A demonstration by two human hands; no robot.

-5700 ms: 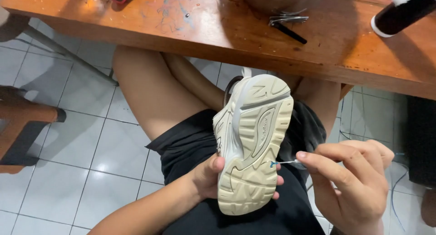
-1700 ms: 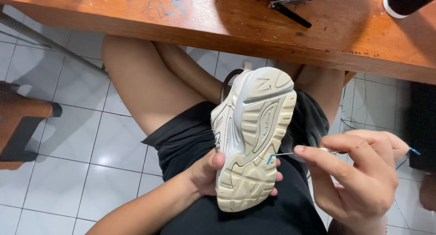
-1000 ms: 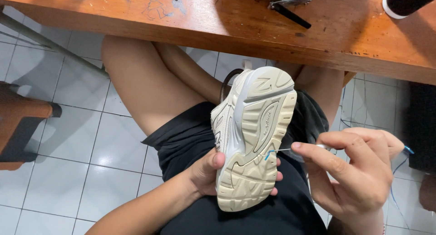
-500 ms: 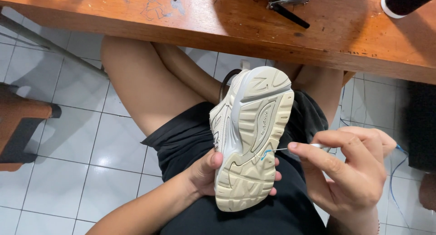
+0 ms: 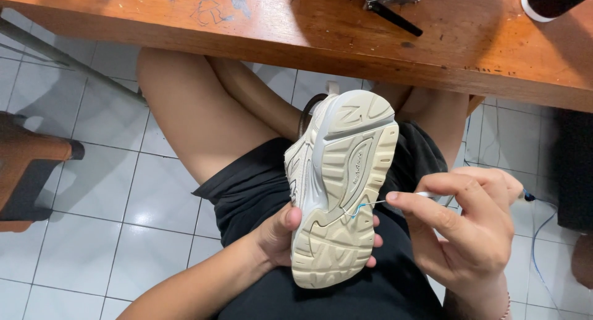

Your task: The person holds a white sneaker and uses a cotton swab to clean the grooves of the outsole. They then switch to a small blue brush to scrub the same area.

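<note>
I held the shoe (image 5: 341, 187) sole-up on my lap, its length running away from me, my left hand (image 5: 281, 233) gripping it from beneath. My right hand (image 5: 472, 224) sat just right of it, fingers pinching the needle (image 5: 401, 199), which pointed left into the sole's edge.

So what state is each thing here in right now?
Shoe: sole up, resting on the lap.
Left hand: gripping the shoe from behind.
Right hand: fingers pinching a needle tool.
Needle tool: tip at the sole's groove.
Blue thread: hanging loose.
Metal tool: lying on the wooden table.
</note>
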